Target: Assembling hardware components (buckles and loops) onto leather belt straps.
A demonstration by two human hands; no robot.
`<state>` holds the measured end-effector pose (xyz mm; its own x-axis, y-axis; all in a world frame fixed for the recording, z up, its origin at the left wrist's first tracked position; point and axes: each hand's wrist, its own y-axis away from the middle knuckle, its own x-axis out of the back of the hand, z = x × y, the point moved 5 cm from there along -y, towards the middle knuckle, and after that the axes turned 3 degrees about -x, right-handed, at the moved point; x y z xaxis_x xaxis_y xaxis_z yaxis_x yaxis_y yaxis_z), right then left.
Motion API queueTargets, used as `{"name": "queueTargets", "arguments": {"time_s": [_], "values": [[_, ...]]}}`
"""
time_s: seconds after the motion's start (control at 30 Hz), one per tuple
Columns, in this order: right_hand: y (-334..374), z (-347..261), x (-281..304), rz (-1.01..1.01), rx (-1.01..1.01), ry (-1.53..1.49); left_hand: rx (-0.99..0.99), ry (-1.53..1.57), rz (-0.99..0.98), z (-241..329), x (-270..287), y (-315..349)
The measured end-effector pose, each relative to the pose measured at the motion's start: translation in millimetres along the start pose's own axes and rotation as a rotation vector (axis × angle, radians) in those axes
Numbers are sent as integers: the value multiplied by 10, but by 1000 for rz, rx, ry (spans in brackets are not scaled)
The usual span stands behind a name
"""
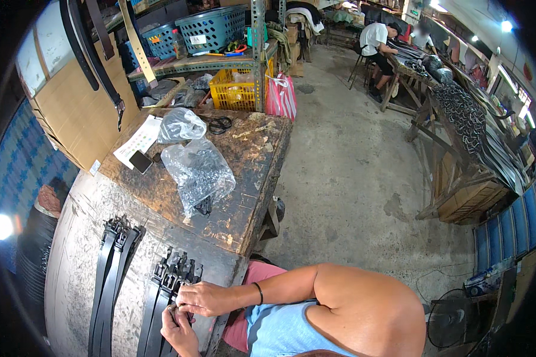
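Note:
My right hand [205, 299] and my left hand [180, 334] meet over the near part of the workbench, fingers pinched together. Between the fingertips is a small dark piece, mostly hidden; it may be part of a belt. Right beside them lies a bundle of black belts [152, 312], its metal buckles [175, 271] heaped at the far end, close to my fingers. A second bundle of black belts [104, 291] lies to the left, its buckles [119, 229] also pointing away from me.
Farther along the workbench [244, 154] are clear plastic bags [199, 169], black-handled scissors [220, 125], a phone [140, 162] and paper [138, 141]. Belts [95, 53] hang by a cardboard box [80, 107]. Shelves hold baskets [211, 30]. Another person [375, 44] works at a far table.

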<state>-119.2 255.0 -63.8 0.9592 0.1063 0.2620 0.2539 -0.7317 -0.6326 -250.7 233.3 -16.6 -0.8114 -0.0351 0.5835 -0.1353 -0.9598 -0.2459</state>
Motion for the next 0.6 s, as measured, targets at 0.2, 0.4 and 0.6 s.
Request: {"name": "queueTargets", "arguments": {"time_s": [0.2, 0.4, 0.6], "values": [[43, -30, -120, -48, -92, -32, 0, -174, -2, -227, 7, -23], [-30, -64, -35, -60, 21, -207, -43, -37, -53, -151, 88, 31], [3, 180, -116, -109, -415, -511, -98, -165, -85, -4, 152, 160]]}}
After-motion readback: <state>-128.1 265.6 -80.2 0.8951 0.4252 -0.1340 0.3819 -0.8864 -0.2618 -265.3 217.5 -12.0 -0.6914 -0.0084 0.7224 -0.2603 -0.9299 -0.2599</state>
